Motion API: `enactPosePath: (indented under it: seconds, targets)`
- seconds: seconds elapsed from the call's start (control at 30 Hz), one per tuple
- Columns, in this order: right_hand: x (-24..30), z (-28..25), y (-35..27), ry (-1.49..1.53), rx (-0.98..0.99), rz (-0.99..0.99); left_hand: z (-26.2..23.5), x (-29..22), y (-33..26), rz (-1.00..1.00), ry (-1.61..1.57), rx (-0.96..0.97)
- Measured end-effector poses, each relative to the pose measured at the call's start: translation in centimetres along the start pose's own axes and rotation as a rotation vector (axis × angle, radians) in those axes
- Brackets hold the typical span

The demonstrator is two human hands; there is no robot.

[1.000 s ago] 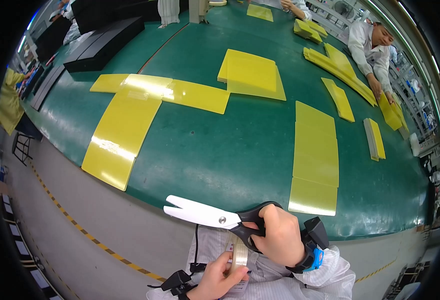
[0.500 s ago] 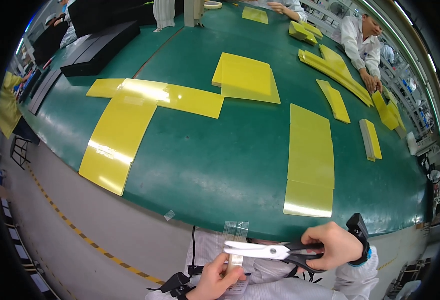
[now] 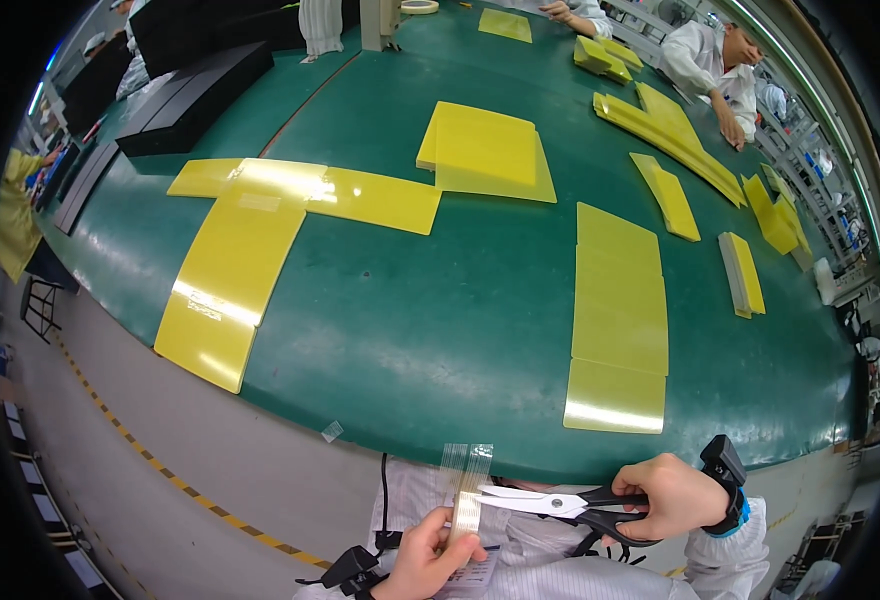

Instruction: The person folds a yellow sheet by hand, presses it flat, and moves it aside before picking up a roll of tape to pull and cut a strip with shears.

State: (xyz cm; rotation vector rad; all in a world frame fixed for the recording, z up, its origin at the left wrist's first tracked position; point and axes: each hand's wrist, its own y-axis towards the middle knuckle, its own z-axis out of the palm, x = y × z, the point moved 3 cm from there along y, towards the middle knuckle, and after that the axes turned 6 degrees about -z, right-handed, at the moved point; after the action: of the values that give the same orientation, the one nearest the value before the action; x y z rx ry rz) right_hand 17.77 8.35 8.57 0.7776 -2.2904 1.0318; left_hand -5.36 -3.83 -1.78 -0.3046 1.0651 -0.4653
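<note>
At the near table edge, my left hand (image 3: 428,556) pinches a narrow length of clear, finely lined tape (image 3: 467,508). The upper end of the tape spreads into see-through pieces against the green table edge. My right hand (image 3: 672,494) is closed round the black handles of a pair of scissors (image 3: 558,505). The white blades point left, slightly apart, with their tips at the right edge of the tape. A small clear scrap of tape (image 3: 332,431) clings to the table edge, left of my hands.
A T-shaped yellow sheet assembly (image 3: 230,250) lies left on the green table (image 3: 410,330). Joined yellow panels (image 3: 620,300) lie right, a yellow sheet stack (image 3: 485,145) farther back. Black boxes (image 3: 195,100) stand far left. A co-worker (image 3: 715,80) is at the far right side.
The scissor blades have drawn back to the right, from across the tape to its edge. My left hand keeps its grip. The co-worker's hands at far right have shifted.
</note>
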Motion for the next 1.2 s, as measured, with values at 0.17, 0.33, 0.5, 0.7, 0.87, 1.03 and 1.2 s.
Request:
enactPosePath:
  seconds: [0.17,0.33,0.5,0.7,0.87,1.03,1.2]
  targets:
    - [0.7,-0.1,0.4,-0.017,0.022,-0.011,0.0,0.0,-0.1,0.016,0.005,-0.003]
    - [0.6,-0.1,0.3,-0.063,0.03,0.003,-0.1,0.1,0.0,0.02,0.013,-0.016]
    - [0.9,0.0,0.5,-0.046,0.06,-0.004,-0.2,0.2,0.1,0.008,0.005,-0.016]
    - [1.1,0.2,0.8,-0.068,0.049,-0.017,-0.1,0.2,0.0,-0.027,-0.013,-0.031]
    - [1.1,0.4,1.2,-0.074,0.093,0.015,-0.1,0.2,0.1,-0.022,-0.007,-0.024]
    - [1.5,0.3,1.5,-0.091,0.097,0.001,-0.2,0.3,0.0,-0.047,-0.006,-0.03]
    - [1.5,0.2,1.5,-0.105,0.074,-0.044,-0.3,0.5,0.0,-0.018,-0.008,-0.025]
